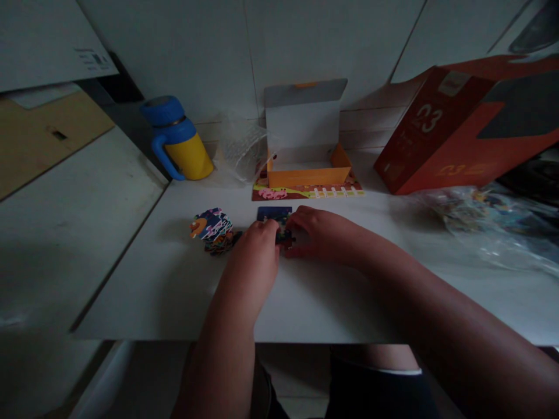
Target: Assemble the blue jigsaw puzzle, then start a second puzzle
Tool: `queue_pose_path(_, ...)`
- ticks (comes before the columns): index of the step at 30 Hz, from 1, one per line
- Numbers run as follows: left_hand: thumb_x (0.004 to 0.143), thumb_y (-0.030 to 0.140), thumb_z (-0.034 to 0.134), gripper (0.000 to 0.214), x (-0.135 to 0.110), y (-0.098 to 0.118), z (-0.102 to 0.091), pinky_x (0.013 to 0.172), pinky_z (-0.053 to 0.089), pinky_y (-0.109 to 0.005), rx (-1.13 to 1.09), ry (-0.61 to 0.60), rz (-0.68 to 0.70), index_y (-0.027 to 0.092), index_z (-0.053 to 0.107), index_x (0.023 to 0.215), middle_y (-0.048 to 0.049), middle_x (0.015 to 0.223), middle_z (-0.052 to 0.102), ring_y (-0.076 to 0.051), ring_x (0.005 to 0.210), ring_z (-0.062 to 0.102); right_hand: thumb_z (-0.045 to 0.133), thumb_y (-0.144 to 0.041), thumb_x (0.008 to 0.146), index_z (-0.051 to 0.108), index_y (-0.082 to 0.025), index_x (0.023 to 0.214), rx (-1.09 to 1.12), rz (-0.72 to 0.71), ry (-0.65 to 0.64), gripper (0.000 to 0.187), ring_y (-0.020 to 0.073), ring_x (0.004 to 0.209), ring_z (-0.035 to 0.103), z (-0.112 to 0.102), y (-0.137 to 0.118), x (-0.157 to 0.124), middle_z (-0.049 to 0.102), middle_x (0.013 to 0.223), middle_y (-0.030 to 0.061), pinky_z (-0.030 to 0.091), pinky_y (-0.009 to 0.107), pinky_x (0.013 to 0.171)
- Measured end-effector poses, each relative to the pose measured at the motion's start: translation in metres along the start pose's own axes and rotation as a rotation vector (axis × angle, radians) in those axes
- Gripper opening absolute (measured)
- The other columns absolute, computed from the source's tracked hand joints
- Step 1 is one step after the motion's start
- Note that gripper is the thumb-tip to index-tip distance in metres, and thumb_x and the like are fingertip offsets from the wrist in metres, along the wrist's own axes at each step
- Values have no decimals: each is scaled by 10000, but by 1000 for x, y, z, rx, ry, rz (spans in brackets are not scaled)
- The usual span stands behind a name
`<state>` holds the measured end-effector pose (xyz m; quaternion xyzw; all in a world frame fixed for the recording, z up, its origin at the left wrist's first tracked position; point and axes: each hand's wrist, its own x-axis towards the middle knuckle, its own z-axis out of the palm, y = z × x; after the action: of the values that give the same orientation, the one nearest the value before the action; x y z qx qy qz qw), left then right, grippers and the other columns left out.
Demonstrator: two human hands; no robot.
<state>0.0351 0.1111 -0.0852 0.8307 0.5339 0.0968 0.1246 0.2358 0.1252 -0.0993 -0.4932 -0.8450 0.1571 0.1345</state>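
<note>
The dark-blue patch of jigsaw pieces (274, 213) lay on the white tabletop (174, 314), directly at the person's fingertips. Its straight far edge showed just beyond the knuckles, while its near part ran back between the two hands. Because the fingers covered so much of it, its long axis could not be told for certain.

The left hand (264, 231) bent over the patch's near left side, fingers curled down; whether they pinched a piece or only pressed could not be seen. The right hand (308, 231) came in from the right, thumb and forefinger parted in a C around the patch's right edge, the fingertips at the pieces; whether they gripped one was unclear.

The heaped loose jigsaw pieces (213, 230) sat to the left, nearer the left hand, and the left hand stood between that heap and the right hand.

Beyond the patch, the open orange box (310, 177) rested on a printed farm-scene sheet (273, 194), lid raised. A crumpled clear plastic bag (242, 148) and a blue-and-yellow flask (192, 157) stood to its left. Farther right were a large red carton (437, 131) and a plastic bag of colourful pieces (476, 215).
</note>
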Motion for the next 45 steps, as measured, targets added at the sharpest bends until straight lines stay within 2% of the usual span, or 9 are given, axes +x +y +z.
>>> queue_pose_path(9,944,61,725,201,2,-5,2,920,575,-368,-108,36,-27,170,681,1107,-101,1136,762,-232,975,733,829,-451,868,739,-185,1079,-13,16,-1,352,250,897,672,0,1,0,740,1066,120,483,347,785)
queue_pose_path(13,944,80,743,203,2,-5,3,958,578,-387,-83,66,-39,157,680,1121,-114,1181,740,-248,1016,719,829,-458,854,731,-190,1079,-1,-37,59,363,249,902,669,2,8,2,743,1081,113,494,349,805)
queue_pose_path(18,979,108,708,172,1,-2,3,1009,576,-409,-49,74,-14,158,689,1142,-120,1216,707,-271,1091,708,808,-383,864,739,-183,1101,2,-23,111,318,254,949,678,5,14,8,730,1120,127,501,346,820)
queue_pose_path(23,985,123,697,121,-1,0,5,1067,561,-416,-16,62,28,176,695,1095,-113,1210,689,-281,1176,688,785,-409,884,762,-171,1076,-14,6,97,306,248,892,674,4,13,9,724,1084,132,485,337,768)
queue_pose_path(28,996,133,673,126,0,-2,7,1094,550,-427,-29,71,74,155,721,1110,-124,1211,686,-284,1178,682,767,-386,922,778,-165,1117,5,-43,86,296,257,953,691,3,10,8,730,1139,142,495,336,798)
queue_pose_path(36,1017,172,642,98,1,0,6,1121,552,-458,-14,67,56,164,723,1072,-134,1202,701,-294,1208,683,750,-369,932,779,-174,1166,-41,-53,84,306,245,973,687,5,12,8,712,1171,131,506,330,817)
queue_pose_path(41,997,179,673,142,-3,-1,11,1161,535,-477,26,81,91,142,712,1128,-164,1284,695,-331,1298,646,765,-389,936,796,-184,1145,-64,5,48,295,246,909,684,4,9,9,719,1104,120,503,340,779)
queue_pose_path(43,1002,192,669,151,-3,-2,12,1166,534,-483,37,82,106,139,709,1137,-169,1304,691,-338,1308,640,767,-381,940,797,-182,1173,-56,6,55,309,254,928,694,3,7,9,722,1124,129,526,357,813)
queue_pose_path(45,1008,204,662,154,-4,-2,13,1163,536,-486,48,86,111,134,708,1137,-173,1312,690,-343,1309,639,766,-362,945,787,-158,1207,-60,-46,85,333,291,1051,700,4,7,10,723,1181,156,550,401,929)
